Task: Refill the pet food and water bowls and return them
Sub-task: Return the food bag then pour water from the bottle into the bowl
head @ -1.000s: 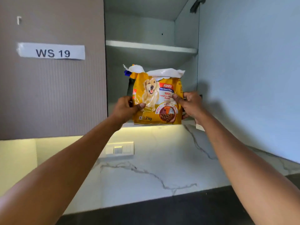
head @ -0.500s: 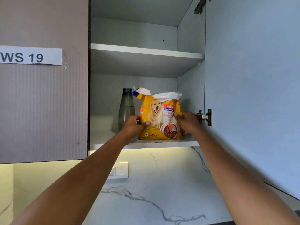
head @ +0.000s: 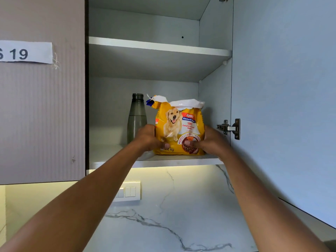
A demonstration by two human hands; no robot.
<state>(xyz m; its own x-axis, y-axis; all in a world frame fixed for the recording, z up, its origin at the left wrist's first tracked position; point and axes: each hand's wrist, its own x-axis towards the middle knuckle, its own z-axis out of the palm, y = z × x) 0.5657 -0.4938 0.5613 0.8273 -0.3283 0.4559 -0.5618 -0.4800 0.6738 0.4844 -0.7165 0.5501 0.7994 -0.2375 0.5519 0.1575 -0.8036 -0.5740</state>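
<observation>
**Head view: two hands on one dog-food bag in an open wall cupboard**

Head camera looks up along two bare forearms that reach from the lower corners towards the cupboard. Behind them is a white marble backsplash (head: pixel 172 215) with one white switch plate (head: pixel 129 191), lit from under the cabinet.

Above that is the lower shelf (head: pixel 112 155), one of two in the cupboard. The left hand (head: pixel 147 138) and right hand (head: pixel 211 141) clasp the one yellow dog-food bag (head: pixel 179 124) by its lower sides. Each thumb is pressed across the front panel, and the fingers wrap round the edges out of sight. The bag stands upright with its base on the lower shelf, towards the right side, and its torn white top is open.

Just to the left of the bag and a little further back stands one dark translucent bottle (head: pixel 136 119), partly hidden by the left hand.

The upper shelf (head: pixel 156 46) is higher and further in. The open door (head: pixel 283 88) hangs to the right, with one metal hinge (head: pixel 230 128) plainly showing. On the closed door (head: pixel 41 115) to the left is one paper label (head: pixel 25 52) reading "19".
</observation>
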